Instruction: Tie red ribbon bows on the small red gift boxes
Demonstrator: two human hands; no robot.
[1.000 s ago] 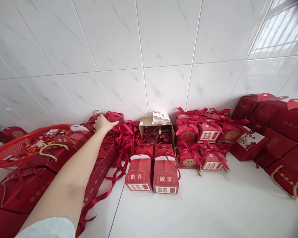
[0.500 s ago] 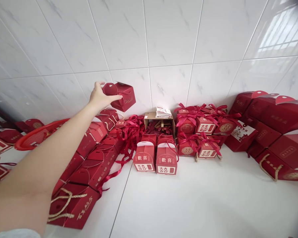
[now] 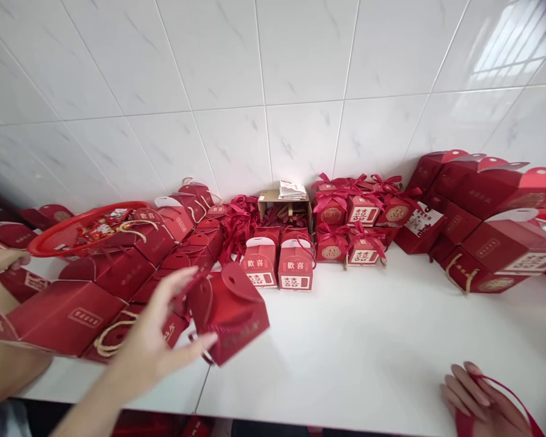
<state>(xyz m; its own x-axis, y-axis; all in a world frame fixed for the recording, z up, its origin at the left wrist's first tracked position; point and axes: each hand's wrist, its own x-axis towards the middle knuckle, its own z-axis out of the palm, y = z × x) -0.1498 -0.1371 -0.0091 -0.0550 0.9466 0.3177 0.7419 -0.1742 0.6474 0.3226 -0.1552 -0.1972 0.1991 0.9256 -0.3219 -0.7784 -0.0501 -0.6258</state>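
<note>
My left hand (image 3: 164,340) grips a red gift box (image 3: 236,312) between thumb and fingers, tilted above the white table. Its top flaps stand partly apart, and a thin cord lies along its side. At the lower right, my right hand (image 3: 485,397) has its fingers curled round a red ribbon (image 3: 512,391) that loops out over the table. Two small boxes with white labels (image 3: 277,262) stand side by side beyond the held box. A heap of loose red ribbons (image 3: 241,224) lies behind it to the left.
A co-worker's hand (image 3: 2,267) is at the left, near a red basket (image 3: 40,246) of wrapped sweets. Stacked red boxes (image 3: 109,267) fill the left side. Ribbon-tied boxes (image 3: 366,212), a cardboard carton (image 3: 268,197) and larger boxes (image 3: 486,188) line the tiled wall.
My left hand has brought the red gift box from near the wall down and toward me. My right hand with the ribbon has come into view. A larger box now lies at the left.
</note>
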